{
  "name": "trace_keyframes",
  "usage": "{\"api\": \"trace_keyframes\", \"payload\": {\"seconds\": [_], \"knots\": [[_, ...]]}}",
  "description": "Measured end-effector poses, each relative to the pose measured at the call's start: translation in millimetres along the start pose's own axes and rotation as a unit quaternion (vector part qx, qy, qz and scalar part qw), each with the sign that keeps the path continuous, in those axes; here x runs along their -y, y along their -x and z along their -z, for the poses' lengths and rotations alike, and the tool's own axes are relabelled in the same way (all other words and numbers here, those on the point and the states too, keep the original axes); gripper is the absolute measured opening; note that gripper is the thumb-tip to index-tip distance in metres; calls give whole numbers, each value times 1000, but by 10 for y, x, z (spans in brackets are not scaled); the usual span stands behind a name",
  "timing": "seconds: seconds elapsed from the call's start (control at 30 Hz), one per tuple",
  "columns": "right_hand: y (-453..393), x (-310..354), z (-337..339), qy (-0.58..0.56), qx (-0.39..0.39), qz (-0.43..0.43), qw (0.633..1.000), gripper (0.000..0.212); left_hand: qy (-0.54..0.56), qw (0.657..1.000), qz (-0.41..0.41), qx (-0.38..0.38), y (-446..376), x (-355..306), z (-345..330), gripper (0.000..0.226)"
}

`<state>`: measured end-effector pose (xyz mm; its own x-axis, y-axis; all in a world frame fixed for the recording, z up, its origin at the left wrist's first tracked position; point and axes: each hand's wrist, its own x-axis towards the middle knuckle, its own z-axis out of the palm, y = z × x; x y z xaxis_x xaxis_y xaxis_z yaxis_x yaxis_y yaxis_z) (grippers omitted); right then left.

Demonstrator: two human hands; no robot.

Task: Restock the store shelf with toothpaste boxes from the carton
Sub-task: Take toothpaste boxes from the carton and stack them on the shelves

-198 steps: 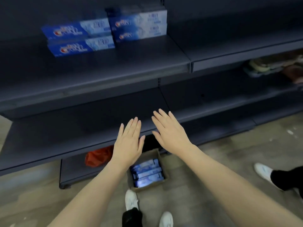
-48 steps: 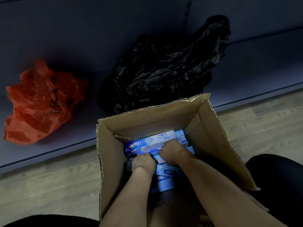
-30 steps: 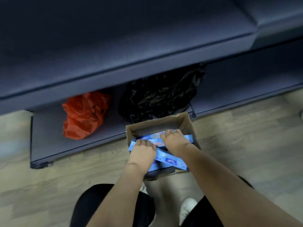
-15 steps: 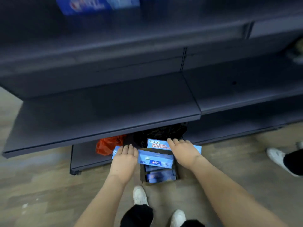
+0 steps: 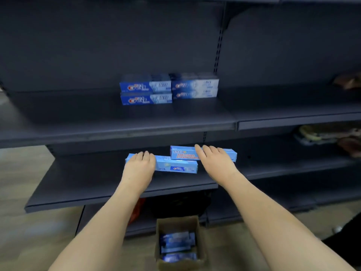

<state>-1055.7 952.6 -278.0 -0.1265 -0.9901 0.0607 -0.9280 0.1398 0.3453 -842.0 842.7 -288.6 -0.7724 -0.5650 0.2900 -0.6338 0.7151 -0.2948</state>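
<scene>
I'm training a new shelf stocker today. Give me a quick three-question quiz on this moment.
1. True or false: each hand holds a toothpaste box.
2. How many boxes sit on the upper shelf?
3. Where is the carton? A) on the floor B) on the middle shelf

Key
1. True: left hand on the left box, right hand on the right box.
2. Four are visible, in two stacks.
3. A

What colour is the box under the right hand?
Light blue, with a red label band on its front; the head view shows it.
</scene>
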Motion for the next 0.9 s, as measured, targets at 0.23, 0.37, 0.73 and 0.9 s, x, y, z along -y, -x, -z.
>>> {"api": "trace_keyframes", "payload": {"seconds": [0.23,0.37,0.73,0.9], "knots": [[-229,-441,728,35,-62,-12,997,85,-40,997,30,-58,-454,346,579,43],[-503,-618,932,33,-66,-28,997,91,-67,995,67,-16,-644,528,699,35],[-1243,-702,959,8,3,-37,999,81,-41,980,139,135,-1233,1039,586,35],[-1534,-625,848,-6,39,-39,998,79,-8,974,135,179,-1467,1151,407,37]]}}
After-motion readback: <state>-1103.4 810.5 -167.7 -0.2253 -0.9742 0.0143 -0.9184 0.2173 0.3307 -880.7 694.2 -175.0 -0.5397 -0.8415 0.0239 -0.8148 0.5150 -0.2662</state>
